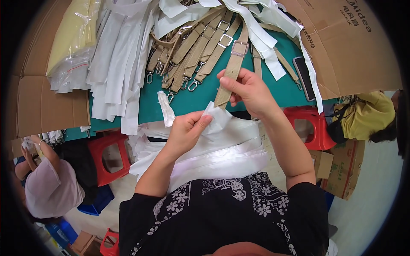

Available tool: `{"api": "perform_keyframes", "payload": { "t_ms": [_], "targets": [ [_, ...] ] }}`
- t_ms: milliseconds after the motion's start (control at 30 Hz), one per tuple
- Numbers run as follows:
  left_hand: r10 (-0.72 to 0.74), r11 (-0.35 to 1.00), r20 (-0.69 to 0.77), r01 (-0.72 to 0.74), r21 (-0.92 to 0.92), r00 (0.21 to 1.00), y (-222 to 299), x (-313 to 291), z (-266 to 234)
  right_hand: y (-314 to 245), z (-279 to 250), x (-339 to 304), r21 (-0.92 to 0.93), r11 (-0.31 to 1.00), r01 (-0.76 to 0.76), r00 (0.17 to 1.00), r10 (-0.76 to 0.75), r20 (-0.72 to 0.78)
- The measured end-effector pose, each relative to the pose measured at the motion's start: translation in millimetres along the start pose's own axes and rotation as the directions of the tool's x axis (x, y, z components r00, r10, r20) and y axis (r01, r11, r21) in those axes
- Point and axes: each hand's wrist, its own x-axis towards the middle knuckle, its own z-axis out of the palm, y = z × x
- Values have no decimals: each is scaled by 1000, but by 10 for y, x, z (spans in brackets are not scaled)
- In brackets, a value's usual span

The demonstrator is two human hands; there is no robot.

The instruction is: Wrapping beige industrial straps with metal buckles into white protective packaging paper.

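My right hand (pixel 245 90) grips a beige strap (pixel 233 67) just below its square metal buckle. The strap hangs down, and its lower tip meets a piece of white tissue paper (pixel 218 118). That paper is pinched between the thumb and fingers of my left hand (pixel 190 130). Past my hands, several more beige straps (pixel 190 53) with silver buckles and snap hooks lie in a pile on the green tabletop (pixel 149 102). A crumpled white strip (pixel 165 109) rests near the table's front edge, left of my hands.
Long white paper strips (pixel 113 72) hang over the table's left side beside a plastic-wrapped yellow bundle (pixel 74 38). Cardboard (pixel 341 55) stands at the right near a phone (pixel 304 77). Stacked white sheets (pixel 218 153) lie before me. Red stools (pixel 109 155) and other people flank the table.
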Motion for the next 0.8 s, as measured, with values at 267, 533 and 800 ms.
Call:
{"api": "perform_keyframes", "payload": {
  "t_ms": [267, 533, 800],
  "targets": [
    [17, 999, -95, -20, -32, 995, -120, 82, 15, 282, 46, -6, 128, 975, -183, 980, 192, -60],
    [247, 935, -160, -192, 298, 956, -170, -46, -32, 281, 28, 61, 262, 953, -154, 954, 213, -213],
    [97, 995, -175, -89, 52, 980, -114, 40, 7, 348, 66, -3, 24, 994, -107, 993, 106, 54]
  ]
}}
